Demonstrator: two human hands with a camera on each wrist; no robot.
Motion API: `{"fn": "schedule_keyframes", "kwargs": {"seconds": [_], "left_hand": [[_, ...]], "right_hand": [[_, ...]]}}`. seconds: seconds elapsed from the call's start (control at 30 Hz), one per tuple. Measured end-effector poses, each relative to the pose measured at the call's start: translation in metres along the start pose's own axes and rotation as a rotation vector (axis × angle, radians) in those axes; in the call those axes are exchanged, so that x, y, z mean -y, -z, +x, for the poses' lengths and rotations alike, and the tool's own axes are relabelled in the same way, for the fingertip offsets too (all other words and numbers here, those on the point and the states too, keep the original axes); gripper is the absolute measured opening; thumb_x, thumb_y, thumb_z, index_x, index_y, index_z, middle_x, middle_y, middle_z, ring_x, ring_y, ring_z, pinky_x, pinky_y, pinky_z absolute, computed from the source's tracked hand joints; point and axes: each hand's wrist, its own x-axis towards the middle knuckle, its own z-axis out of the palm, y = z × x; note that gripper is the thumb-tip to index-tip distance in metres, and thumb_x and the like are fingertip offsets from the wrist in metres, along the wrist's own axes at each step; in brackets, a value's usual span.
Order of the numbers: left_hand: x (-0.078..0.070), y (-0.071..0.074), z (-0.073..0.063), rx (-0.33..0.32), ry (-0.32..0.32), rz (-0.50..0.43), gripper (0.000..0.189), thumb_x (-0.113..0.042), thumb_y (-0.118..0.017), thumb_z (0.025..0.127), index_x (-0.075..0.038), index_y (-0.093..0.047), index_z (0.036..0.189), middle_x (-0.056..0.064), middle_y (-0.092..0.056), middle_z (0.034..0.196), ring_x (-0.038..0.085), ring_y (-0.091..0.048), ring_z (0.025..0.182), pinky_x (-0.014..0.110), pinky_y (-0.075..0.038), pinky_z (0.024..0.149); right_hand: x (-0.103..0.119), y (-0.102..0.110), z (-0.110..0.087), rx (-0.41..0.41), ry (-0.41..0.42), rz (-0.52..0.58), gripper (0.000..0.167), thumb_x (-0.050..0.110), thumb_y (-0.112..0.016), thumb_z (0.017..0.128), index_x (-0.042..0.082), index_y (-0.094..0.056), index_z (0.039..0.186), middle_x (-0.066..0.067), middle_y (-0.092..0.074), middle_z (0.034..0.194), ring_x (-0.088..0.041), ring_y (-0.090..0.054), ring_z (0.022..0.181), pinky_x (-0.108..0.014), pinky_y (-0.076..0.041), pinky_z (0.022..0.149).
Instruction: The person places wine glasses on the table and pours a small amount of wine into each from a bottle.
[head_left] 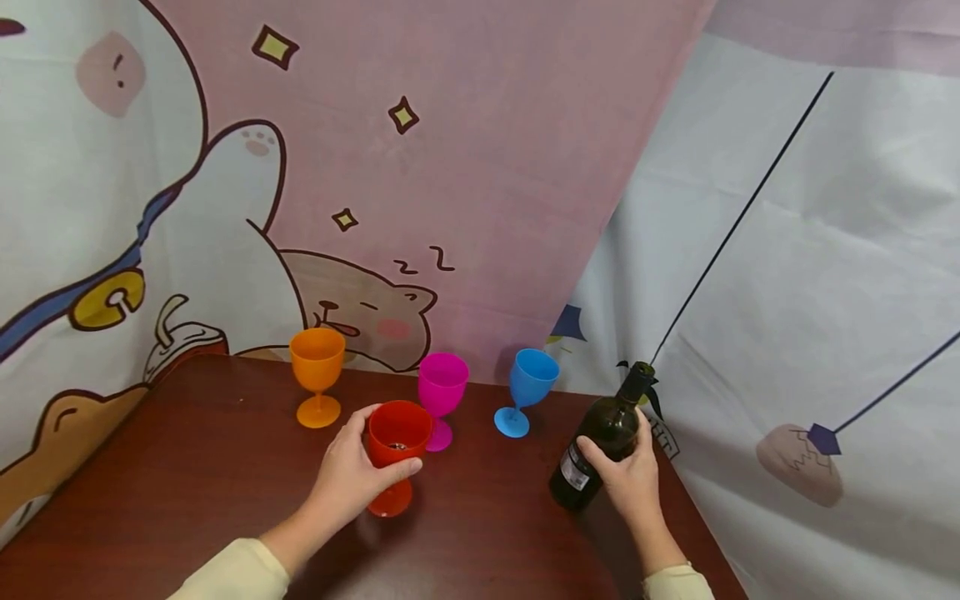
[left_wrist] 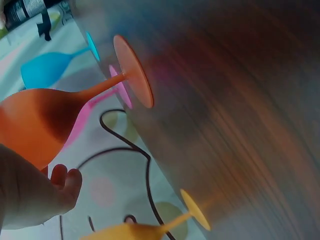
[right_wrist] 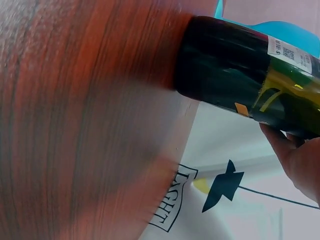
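My left hand point(head_left: 352, 471) grips the bowl of a red plastic goblet point(head_left: 400, 429), fingers round its far side and thumb across the near side. Small glints show inside its bowl; its stem and round foot point down, and I cannot tell whether the foot touches the table. At the right, my right hand point(head_left: 633, 479) holds a dark green wine bottle point(head_left: 611, 425) round its upper body. The bottle has an uncovered mouth and a white label, and leans with its neck to the right. Its dark base point(right_wrist: 200, 60) shows in the right wrist view.
On the brown wooden table point(head_left: 225, 467) stand an orange goblet point(head_left: 318, 362) at the left, a magenta goblet point(head_left: 442, 385) partly behind the red one, and a blue goblet point(head_left: 532, 379) between magenta goblet and bottle. A printed cloth point(head_left: 487, 167) hangs behind and at the sides.
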Motion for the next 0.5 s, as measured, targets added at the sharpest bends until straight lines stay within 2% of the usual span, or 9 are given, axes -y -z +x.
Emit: {"fn": "schedule_keyframes", "kwargs": {"seconds": [0.23,0.5], "left_hand": [[0.02,0.013,0.024,-0.042,0.035,0.015,0.096,-0.048,-0.092,0.082,-0.004,-0.045,0.154,0.018,-0.066,0.141,0.036,-0.067,0.125,0.056,-0.059,0.105],[0.038,0.013,0.049,-0.018,0.111,0.009,0.096,-0.052,-0.085,0.089,0.004,-0.043,0.154,0.026,-0.065,0.14,0.04,-0.067,0.123,0.059,-0.055,0.109]], "right_hand": [[0.002,0.0,-0.001,-0.007,0.007,-0.001,0.102,0.035,-0.089,0.089,0.035,-0.025,0.169,-0.016,-0.058,0.15,-0.032,-0.059,0.129,-0.053,-0.047,0.104],[0.005,-0.001,-0.002,-0.001,0.001,0.009,0.102,0.033,-0.089,0.089,0.033,-0.026,0.168,-0.016,-0.058,0.15,-0.032,-0.059,0.129,-0.053,-0.047,0.105]]}}
